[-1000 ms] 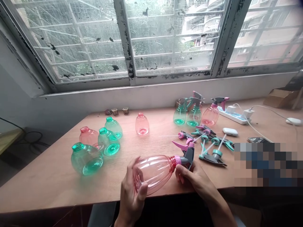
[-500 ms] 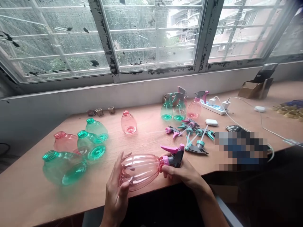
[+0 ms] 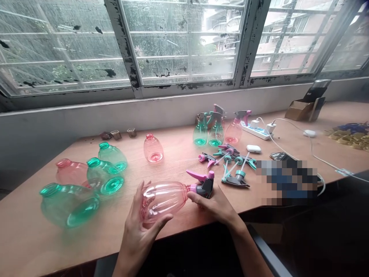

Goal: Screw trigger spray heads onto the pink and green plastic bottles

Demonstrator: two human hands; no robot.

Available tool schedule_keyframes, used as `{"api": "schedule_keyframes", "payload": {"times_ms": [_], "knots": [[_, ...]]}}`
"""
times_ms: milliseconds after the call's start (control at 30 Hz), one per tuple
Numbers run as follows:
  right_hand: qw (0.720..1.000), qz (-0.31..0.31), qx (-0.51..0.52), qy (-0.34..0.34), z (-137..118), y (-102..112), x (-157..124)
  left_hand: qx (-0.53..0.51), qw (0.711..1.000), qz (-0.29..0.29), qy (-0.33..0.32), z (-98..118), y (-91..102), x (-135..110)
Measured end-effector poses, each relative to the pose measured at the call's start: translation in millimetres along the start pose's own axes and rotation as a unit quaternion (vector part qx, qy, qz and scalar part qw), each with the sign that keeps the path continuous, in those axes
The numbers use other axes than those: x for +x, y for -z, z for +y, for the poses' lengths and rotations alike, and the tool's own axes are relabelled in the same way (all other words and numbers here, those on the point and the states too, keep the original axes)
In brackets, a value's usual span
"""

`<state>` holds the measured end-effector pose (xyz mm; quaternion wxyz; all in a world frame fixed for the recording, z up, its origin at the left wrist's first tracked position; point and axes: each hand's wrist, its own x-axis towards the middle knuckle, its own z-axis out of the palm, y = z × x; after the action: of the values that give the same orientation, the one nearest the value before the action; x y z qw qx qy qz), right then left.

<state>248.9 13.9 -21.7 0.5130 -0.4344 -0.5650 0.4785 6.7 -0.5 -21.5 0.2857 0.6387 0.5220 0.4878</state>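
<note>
A see-through pink spray bottle lies sideways between my hands over the table's front edge, its grey-and-pink spray head pointing right. My left hand cups the bottle's base, with the thumb stretched along the lower side. At the neck, my right hand grips around the collar and spray head; its fingers are partly hidden behind them. Loose trigger spray heads in pink, teal and grey lie in a pile beyond my right hand. A pink bottle with no head stands farther back.
Several headless bottles, green and pink, occupy the left side. Bottles with heads, green and pink, stand near the wall. A power strip, white case, cables and a cardboard box are on the right.
The bottle has moved slightly left and up in view with both hands. My left thumb has swung from the bottle's side to stretch out to the right. The view has shifted a little.
</note>
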Motion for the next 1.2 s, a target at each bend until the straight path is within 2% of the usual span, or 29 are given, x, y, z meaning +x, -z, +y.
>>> {"api": "schedule_keyframes", "payload": {"times_ms": [167, 367, 667, 833, 1067, 1200], "knots": [[0.999, -0.021, 0.034, -0.012, 3, 5, -5, 0.022, 0.999, -0.022, 0.006, -1, 0.4, -2], [0.996, -0.021, 0.081, -0.006, 4, 7, -7, 0.045, 0.997, -0.044, -0.052, -6, -5.0, -4], [0.997, -0.027, 0.061, -0.049, 10, 9, -10, 0.101, 0.994, -0.029, -0.041, -10, -7.1, -5], [0.997, -0.014, 0.067, -0.043, 7, 7, -10, 0.144, 0.987, -0.023, -0.063, -7, -5.6, -5], [0.997, -0.004, 0.066, -0.035, 6, 6, -11, 0.095, 0.993, -0.025, -0.063, 0, -3.7, -6], [0.997, 0.009, 0.079, -0.008, 4, 5, -13, 0.057, 0.996, -0.051, -0.049, 2, -5.2, -7]]}}
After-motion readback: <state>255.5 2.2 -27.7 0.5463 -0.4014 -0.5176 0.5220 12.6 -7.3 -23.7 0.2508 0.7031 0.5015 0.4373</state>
